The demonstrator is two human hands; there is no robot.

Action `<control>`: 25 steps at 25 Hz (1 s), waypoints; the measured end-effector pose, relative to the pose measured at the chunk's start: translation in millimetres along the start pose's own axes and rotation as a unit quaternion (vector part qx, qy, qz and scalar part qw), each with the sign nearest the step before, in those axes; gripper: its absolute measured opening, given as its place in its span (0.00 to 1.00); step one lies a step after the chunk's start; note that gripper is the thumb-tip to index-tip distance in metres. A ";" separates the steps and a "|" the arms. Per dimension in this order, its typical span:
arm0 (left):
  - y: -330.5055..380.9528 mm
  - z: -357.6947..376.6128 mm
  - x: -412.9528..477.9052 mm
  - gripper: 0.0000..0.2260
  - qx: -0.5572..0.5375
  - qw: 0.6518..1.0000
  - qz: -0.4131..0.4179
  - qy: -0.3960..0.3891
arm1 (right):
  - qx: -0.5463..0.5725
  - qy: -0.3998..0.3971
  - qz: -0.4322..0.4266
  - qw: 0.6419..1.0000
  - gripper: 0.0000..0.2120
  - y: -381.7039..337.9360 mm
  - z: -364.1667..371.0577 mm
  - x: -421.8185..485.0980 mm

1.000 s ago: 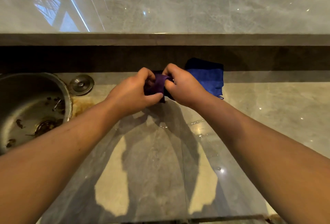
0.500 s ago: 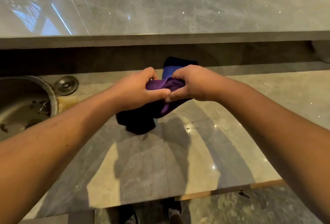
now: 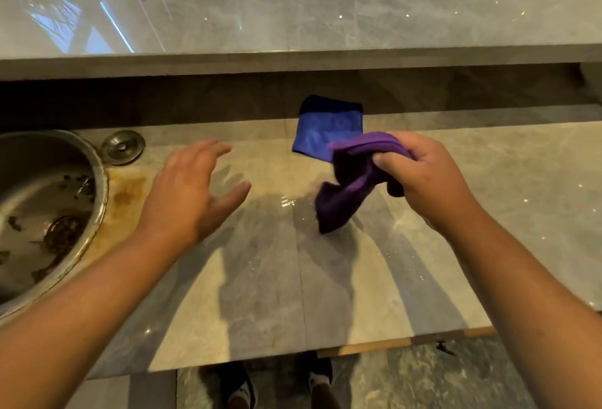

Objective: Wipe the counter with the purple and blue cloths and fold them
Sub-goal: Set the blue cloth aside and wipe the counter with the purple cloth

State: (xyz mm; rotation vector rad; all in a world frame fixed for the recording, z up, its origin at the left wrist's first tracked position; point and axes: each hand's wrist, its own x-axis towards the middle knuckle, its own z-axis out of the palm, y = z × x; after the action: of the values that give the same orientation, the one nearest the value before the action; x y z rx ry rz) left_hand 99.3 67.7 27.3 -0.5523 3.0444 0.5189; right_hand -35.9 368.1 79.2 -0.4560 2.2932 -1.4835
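Observation:
My right hand (image 3: 423, 177) grips the bunched purple cloth (image 3: 348, 193), which hangs from my fingers down to the marble counter (image 3: 260, 278). Its lower corner touches or nearly touches the stone beside a small wet patch. The blue cloth (image 3: 325, 135) lies folded flat at the back of the counter, just behind the purple one and partly under the raised ledge. My left hand (image 3: 192, 193) hovers over the counter to the left, fingers spread, holding nothing.
A round steel sink (image 3: 49, 210) with debris around its drain sits at the left, with a metal plug (image 3: 123, 147) behind it and a rusty stain beside it. A higher marble ledge (image 3: 293, 60) runs along the back. The counter's front edge is near my feet.
Both hands held the purple cloth together before. My left hand has let go and moved left, open. My right hand has carried the cloth to the right, uncovering the blue cloth.

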 end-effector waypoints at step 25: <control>-95.7 133.0 -172.9 0.43 0.090 0.989 -0.093 -0.070 | -0.426 -0.139 -0.154 0.881 0.26 168.8 143.3 -69.8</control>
State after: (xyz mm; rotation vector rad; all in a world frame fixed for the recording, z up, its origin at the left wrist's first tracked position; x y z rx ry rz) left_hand 287.1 84.9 -118.2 -0.7465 2.8308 0.2612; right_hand 81.5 352.3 -120.4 -1.2227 2.5911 -0.3590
